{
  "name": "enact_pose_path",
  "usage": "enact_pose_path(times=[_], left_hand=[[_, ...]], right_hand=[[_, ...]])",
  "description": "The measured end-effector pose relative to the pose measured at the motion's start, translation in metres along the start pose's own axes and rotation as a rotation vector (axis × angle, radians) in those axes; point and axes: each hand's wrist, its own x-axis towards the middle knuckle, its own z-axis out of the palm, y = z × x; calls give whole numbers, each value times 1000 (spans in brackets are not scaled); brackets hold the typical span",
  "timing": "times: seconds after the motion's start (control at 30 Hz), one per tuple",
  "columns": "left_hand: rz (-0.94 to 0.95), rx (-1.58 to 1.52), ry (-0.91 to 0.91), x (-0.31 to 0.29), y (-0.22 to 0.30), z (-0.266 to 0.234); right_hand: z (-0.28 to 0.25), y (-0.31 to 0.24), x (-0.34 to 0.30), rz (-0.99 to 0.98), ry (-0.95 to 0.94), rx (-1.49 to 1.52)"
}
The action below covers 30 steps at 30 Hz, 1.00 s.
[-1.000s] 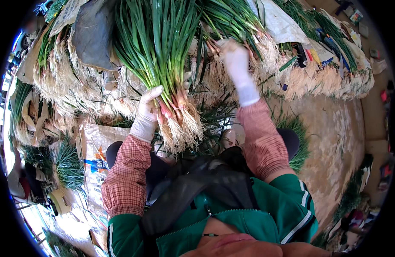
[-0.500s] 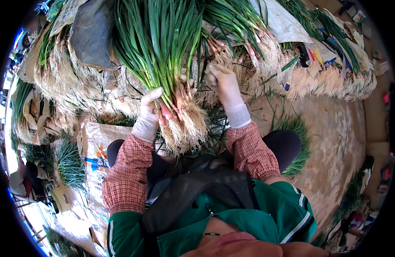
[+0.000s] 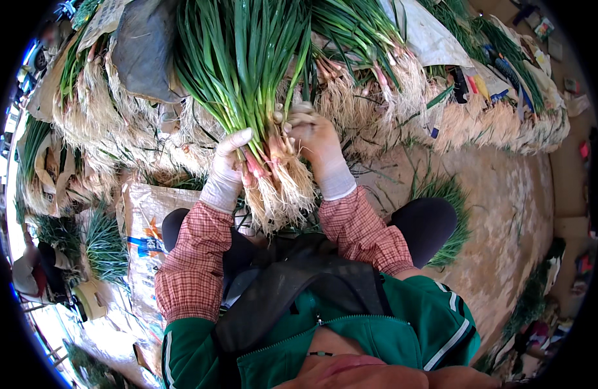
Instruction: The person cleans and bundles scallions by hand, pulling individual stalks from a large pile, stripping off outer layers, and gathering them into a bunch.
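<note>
A thick bunch of green garlic [image 3: 247,84], with flat green leaves, reddish stem bases and long pale roots, is upright in front of me, roots toward my lap. My left hand [image 3: 229,159], in a whitish glove, is closed around the bunch's left side just above the roots, thumb across the stems. On the other side my right hand [image 3: 312,133], gloved too, has its fingers bent and pinching at the outer stalks near their pale bases. Its fingertips are partly hidden among the stems.
Heaped green garlic with hanging roots [image 3: 467,126] forms a long row ahead, partly covered by a grey sheet [image 3: 143,52] and a white sack [image 3: 432,35]. Loose green leaves [image 3: 448,227] lie by my right knee. A printed sack [image 3: 150,214] spreads at left; another person [image 3: 36,275] is at far left.
My right hand has moved left and inward, from apart to touching the bunch's right side. My left hand and the bunch have barely shifted.
</note>
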Motion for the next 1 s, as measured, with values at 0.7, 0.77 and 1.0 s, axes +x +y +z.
enact_pose_path(times=[0.7,0.77,1.0], left_hand=[[327,-12,-111,7,35,-11],[281,-104,-140,9,26,15],[76,-14,-13,0,10,-1]], right_hand=[[-78,-142,47,-151,113,-775],[-67,-130,20,-27,152,-607],[4,-80,-57,-74,-116,-508]])
